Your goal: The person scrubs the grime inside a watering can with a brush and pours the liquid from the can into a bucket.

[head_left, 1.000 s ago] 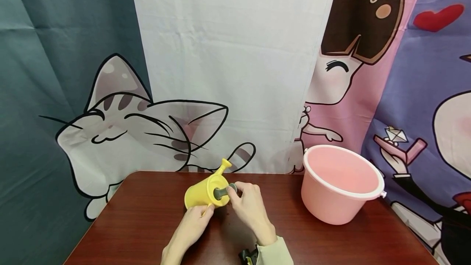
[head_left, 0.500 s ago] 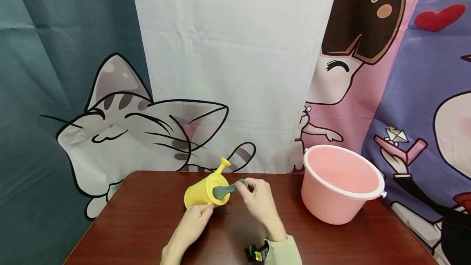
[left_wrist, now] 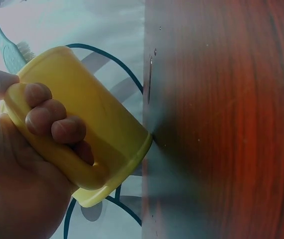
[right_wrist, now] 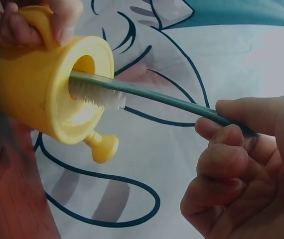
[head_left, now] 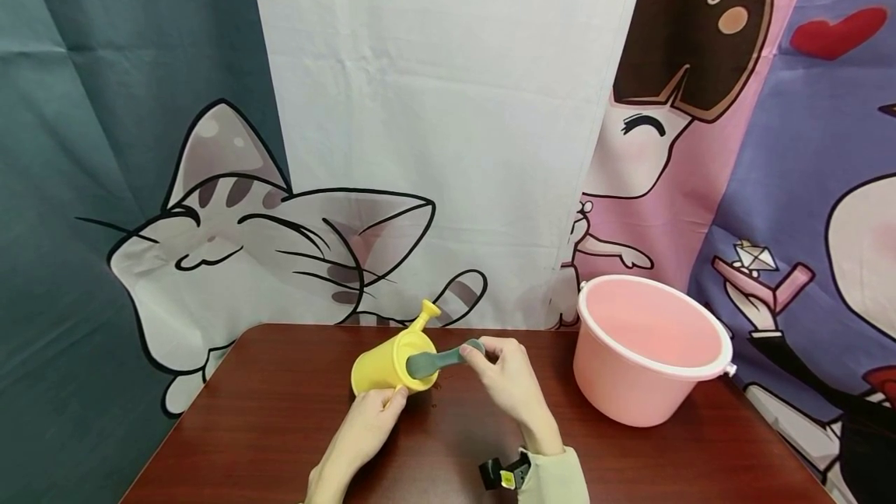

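A small yellow watering can is tilted over the table, its mouth facing right and its spout pointing up and away. My left hand grips its handle; the left wrist view shows fingers curled round it. A green brush with white bristles lies across the can's mouth. In the right wrist view its bristles are partly inside the opening and partly out. My right hand pinches the far end of the brush handle between thumb and fingers. Whether the can's lower rim touches the table is unclear.
A pink bucket with a white rim stands at the table's right side. Small wet drops lie on the brown table under the can. A printed cloth hangs behind the far edge.
My right hand has moved to the right, drawing the brush partway out of the can, so more of its handle shows. The left hand and can stay nearly still.
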`<state>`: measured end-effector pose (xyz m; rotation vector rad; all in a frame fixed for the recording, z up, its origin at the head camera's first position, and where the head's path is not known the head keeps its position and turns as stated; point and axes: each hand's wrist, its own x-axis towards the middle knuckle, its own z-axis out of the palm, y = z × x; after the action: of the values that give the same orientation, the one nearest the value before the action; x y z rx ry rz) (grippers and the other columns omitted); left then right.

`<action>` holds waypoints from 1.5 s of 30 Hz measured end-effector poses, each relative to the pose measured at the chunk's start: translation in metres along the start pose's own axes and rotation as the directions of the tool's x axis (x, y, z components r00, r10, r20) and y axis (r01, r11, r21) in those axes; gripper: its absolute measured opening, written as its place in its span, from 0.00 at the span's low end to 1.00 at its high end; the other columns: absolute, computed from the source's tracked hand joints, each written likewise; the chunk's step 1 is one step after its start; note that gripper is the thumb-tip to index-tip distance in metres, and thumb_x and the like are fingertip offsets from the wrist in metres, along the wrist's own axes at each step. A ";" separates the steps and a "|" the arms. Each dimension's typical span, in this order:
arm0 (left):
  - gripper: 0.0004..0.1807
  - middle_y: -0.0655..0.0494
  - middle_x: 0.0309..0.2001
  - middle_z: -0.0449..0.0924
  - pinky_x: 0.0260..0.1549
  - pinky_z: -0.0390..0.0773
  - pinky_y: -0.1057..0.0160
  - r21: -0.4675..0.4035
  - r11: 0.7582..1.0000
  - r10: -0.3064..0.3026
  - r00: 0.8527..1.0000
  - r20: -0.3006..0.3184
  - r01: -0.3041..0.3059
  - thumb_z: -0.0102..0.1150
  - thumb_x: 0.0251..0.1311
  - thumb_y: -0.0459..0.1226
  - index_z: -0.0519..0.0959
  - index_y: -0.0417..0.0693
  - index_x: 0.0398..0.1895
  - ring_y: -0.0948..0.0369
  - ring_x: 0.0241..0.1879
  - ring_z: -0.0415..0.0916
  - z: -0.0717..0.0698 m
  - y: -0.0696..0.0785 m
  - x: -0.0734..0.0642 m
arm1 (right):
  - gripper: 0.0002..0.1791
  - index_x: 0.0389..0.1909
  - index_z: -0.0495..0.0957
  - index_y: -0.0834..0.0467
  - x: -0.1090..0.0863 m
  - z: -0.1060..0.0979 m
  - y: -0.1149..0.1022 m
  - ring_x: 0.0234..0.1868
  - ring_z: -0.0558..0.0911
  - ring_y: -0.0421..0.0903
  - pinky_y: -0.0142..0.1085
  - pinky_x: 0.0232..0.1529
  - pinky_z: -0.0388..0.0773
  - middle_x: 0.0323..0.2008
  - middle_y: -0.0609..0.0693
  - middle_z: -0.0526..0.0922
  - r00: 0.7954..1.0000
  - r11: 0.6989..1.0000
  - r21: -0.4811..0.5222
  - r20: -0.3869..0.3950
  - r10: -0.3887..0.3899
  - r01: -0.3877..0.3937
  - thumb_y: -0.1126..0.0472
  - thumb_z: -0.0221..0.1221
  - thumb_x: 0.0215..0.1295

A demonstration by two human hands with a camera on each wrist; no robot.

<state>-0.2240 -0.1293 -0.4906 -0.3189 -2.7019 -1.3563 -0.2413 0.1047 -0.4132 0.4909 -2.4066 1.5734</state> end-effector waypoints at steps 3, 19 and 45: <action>0.27 0.67 0.14 0.54 0.18 0.55 0.70 -0.003 1.000 -0.007 1.000 0.007 0.007 0.48 0.73 0.48 0.62 0.53 0.12 0.70 0.16 0.50 0.000 0.000 0.000 | 0.15 0.18 0.76 0.51 0.000 -0.002 0.002 0.13 0.55 0.37 0.30 0.16 0.50 0.12 0.41 0.57 1.000 1.000 0.019 0.008 0.012 -0.012 0.58 0.63 0.65; 0.26 0.67 0.14 0.55 0.19 0.56 0.69 0.019 1.000 0.017 1.000 0.011 -0.017 0.48 0.72 0.48 0.62 0.53 0.13 0.69 0.16 0.52 -0.001 0.002 0.003 | 0.16 0.17 0.73 0.55 -0.001 -0.007 0.000 0.12 0.54 0.33 0.29 0.16 0.50 0.13 0.44 0.56 0.999 0.999 -0.029 0.035 -0.028 0.029 0.63 0.63 0.65; 0.26 0.67 0.14 0.56 0.19 0.57 0.69 0.026 0.999 0.026 1.000 -0.002 -0.026 0.48 0.72 0.48 0.62 0.53 0.13 0.69 0.16 0.52 0.000 0.001 0.001 | 0.17 0.16 0.71 0.57 -0.009 -0.022 -0.023 0.15 0.57 0.34 0.28 0.17 0.52 0.13 0.42 0.58 0.992 0.995 0.024 0.075 -0.098 0.097 0.68 0.61 0.65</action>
<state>-0.2252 -0.1289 -0.4898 -0.3481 -2.7008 -1.3134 -0.2238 0.1172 -0.3880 0.6739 -2.3841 1.5667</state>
